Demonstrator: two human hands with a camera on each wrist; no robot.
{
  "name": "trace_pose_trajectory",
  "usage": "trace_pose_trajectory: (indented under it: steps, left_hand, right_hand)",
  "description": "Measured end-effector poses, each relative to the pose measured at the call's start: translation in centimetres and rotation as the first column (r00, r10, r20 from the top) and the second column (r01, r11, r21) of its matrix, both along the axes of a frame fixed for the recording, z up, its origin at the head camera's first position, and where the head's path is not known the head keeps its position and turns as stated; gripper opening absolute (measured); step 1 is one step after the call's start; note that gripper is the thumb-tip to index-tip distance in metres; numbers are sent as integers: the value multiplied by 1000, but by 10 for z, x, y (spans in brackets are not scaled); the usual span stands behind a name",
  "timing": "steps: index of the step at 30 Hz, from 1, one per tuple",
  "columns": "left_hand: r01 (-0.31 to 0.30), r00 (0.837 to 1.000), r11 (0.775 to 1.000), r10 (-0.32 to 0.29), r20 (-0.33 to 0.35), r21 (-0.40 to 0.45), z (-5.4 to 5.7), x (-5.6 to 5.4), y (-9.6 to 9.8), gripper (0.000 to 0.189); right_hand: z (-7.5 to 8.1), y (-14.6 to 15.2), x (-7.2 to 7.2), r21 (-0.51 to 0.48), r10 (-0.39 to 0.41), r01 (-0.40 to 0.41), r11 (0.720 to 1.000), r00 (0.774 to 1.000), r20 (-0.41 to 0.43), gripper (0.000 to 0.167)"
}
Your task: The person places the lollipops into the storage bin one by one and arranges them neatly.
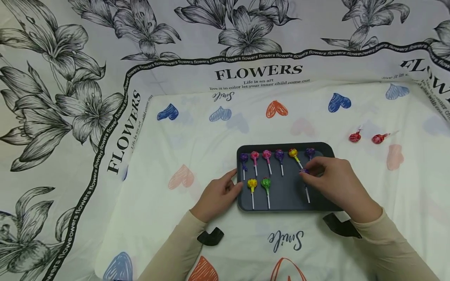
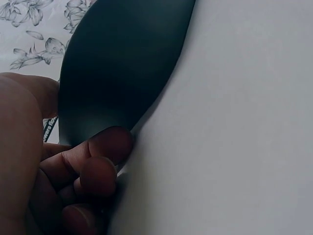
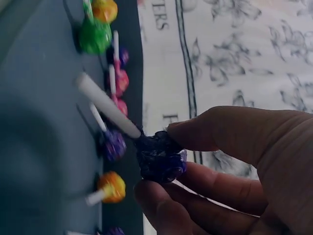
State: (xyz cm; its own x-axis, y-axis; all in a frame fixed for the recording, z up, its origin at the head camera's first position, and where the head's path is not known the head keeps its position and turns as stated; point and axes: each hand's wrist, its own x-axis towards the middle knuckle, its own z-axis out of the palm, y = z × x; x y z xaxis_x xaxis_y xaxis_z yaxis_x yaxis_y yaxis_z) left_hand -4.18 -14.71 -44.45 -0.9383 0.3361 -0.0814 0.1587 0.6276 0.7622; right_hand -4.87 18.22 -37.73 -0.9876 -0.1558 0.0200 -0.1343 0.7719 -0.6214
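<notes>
My right hand (image 1: 335,185) pinches a purple-wrapped lollipop (image 3: 161,156) by its head between thumb and fingers. The stick points down toward me, over the right part of a dark tray (image 1: 284,199). At the tray's left edge, my left hand (image 1: 219,197) holds the rim with thumb and curled fingers. A back row in the tray has purple, pink and yellow lollipops, among them a yellow one (image 1: 293,153) near my right hand. In front lie a yellow lollipop (image 1: 252,184) and a green lollipop (image 1: 266,183).
Two red lollipops, a nearer-left one (image 1: 355,136) and a right one (image 1: 379,138), lie on the cloth beyond the tray's right side. The white cloth (image 1: 197,144) has printed hearts and a flower border. Black straps (image 1: 211,236) are at my wrists.
</notes>
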Motion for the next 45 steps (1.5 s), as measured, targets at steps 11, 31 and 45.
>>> trace_pose_trajectory:
  steps: [11,31,45]
  left_hand:
    - [10,1000,1000,-10,-13,-7,-5,-1,1,56]
    - [-5,1000,1000,5,6,-14,-4,-2,1,58]
    - [-5,1000,1000,5,-4,-16,-5,-2,1,59]
  right_hand:
    - [-16,-26,-2,-11,93,-93,996,994,63,13]
    - [-37,-50,0,-30,173,-172,985,984,41,7]
    - [-29,-43,2,5,153,-154,988,988,30,10]
